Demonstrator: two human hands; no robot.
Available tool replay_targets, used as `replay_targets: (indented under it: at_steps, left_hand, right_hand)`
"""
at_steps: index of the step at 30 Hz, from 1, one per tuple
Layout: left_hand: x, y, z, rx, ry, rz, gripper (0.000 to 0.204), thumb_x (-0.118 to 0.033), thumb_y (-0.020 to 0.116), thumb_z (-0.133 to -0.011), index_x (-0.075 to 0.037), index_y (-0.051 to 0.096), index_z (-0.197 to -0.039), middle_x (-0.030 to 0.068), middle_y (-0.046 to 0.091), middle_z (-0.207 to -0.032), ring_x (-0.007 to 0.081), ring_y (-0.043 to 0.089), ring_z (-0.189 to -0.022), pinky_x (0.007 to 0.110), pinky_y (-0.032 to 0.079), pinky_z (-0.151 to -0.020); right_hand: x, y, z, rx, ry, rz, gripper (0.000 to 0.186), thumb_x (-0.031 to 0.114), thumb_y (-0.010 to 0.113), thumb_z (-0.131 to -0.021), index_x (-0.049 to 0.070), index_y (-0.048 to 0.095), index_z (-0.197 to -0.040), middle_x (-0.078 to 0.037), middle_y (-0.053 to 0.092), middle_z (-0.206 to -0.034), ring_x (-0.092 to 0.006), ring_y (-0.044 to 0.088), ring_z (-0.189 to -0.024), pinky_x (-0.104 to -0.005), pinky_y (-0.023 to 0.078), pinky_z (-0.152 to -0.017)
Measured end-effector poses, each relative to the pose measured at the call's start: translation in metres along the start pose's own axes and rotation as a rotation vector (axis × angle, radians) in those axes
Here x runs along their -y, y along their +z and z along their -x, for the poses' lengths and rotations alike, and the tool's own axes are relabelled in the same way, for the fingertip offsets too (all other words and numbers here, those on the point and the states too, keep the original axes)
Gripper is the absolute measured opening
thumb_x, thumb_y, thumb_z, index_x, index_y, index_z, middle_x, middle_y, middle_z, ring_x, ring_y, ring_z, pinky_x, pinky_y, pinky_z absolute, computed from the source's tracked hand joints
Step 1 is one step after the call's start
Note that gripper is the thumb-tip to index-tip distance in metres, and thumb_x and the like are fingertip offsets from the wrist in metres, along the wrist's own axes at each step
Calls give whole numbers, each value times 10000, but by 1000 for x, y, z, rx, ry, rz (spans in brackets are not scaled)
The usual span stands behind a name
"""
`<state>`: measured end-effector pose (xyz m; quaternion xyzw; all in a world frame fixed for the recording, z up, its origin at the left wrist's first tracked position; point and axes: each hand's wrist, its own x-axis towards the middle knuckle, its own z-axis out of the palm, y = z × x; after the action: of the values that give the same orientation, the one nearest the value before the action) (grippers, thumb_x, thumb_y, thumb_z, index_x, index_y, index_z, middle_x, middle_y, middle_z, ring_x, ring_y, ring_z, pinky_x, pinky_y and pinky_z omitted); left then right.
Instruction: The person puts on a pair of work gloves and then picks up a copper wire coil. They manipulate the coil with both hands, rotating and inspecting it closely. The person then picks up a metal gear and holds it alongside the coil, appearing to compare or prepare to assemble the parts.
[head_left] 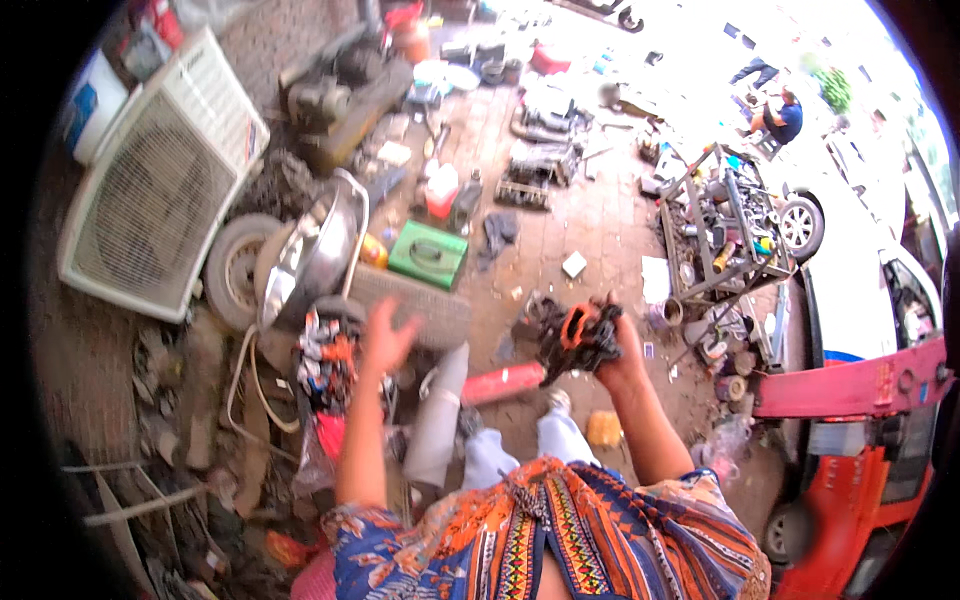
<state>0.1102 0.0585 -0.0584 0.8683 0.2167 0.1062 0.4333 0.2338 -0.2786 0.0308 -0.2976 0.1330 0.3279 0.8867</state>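
My right hand (625,355) grips a dark, greasy mechanical part (590,348) with an orange ring on it, held at right of centre. My left hand (390,330) is raised with fingers apart, slightly blurred, over a pile of small orange, black and silver items (325,355) and beside a worn tire (420,308). A red cylinder (500,384) and a grey rolled sheet (435,420) lie below and between my hands. A green case (425,255) is ahead.
An air-conditioner housing (145,210), wheel (240,275) and steel basin (305,260) crowd the left. A metal cart of parts (715,230), cars (860,490) and a pink beam (850,385) line the right. A person (780,120) sits in the distance. Parts are scattered across the paving.
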Motion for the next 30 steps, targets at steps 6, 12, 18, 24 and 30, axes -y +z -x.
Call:
replay_targets:
  at_steps: [6,12,18,24,30]
  left_hand:
    - [-206,141,46,429,108,957,491,-166,596,-889,-19,409,-1319,64,515,-1211,145,480,-1120,270,409,-925]
    - [-299,260,40,70,-82,818,261,-238,553,-921,-41,589,-1088,-23,583,-942,48,507,-812,197,408,-681]
    - [-413,350,28,185,66,795,242,-53,520,-855,-10,623,-1069,-18,556,-778,55,474,-711,197,381,-655]
    - [-465,476,80,566,324,593,298,-50,680,-758,-9,616,-1047,40,579,-904,118,561,-847,240,449,-759]
    - [-479,551,95,706,226,505,347,-3,643,-784,35,558,-1118,65,614,-1018,119,581,-861,238,457,-777]
  right_hand:
    - [22,-34,20,-24,-66,138,318,341,416,-956,56,554,-925,-75,614,-828,-202,612,-769,-365,511,-700]
    - [136,-77,55,-71,-226,-61,421,339,358,-977,-24,558,-1052,-96,617,-848,-193,561,-701,-341,491,-711]
    - [295,-190,68,49,-455,-508,473,374,247,-990,34,525,-1166,-113,584,-1169,-220,562,-1001,-352,452,-857]
    - [351,-269,93,-97,-539,-547,471,366,252,-990,18,468,-1222,-120,500,-1292,-230,478,-1172,-348,379,-969]
    - [363,-314,114,-238,-633,-319,449,361,255,-996,40,447,-1245,-109,480,-1301,-197,421,-1222,-328,342,-992]
